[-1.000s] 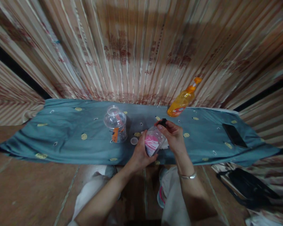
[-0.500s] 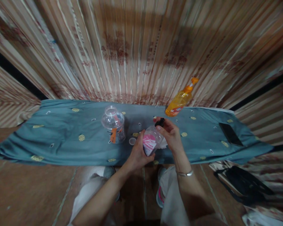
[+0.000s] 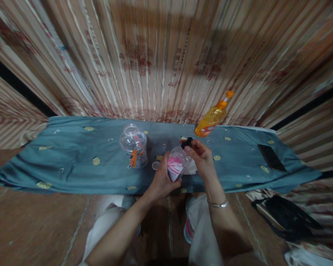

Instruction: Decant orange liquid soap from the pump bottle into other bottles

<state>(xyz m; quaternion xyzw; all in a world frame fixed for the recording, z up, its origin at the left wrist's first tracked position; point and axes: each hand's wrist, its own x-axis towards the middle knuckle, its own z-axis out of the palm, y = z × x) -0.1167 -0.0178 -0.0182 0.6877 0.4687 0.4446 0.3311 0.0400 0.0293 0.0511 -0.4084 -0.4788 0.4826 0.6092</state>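
Note:
A clear plastic bottle (image 3: 179, 162) with a pink and white label is tilted in my left hand (image 3: 161, 183), which wraps round its side and base. Between the fingertips of my right hand (image 3: 204, 159) is a black pump top (image 3: 187, 143) at the bottle's mouth. Whether the pump top is seated on the neck, I cannot tell. To the left, a clear plastic jar (image 3: 133, 146) with an orange and black print stands upright. A small round translucent lid (image 3: 155, 165) lies between the jar and my left hand. White tissue (image 3: 192, 169) shows behind the bottle.
A bottle of orange liquid (image 3: 210, 121) with an orange pump stands at the back right of the cloth-covered table (image 3: 72, 155). A black phone (image 3: 271, 157) lies farther right. Striped curtains (image 3: 161, 74) hang behind, and a black bag (image 3: 288, 214) is at lower right.
My right hand and the black pump top have shifted very slightly, a little to the left. The bottle has tipped a touch in my left hand; everything else stays put.

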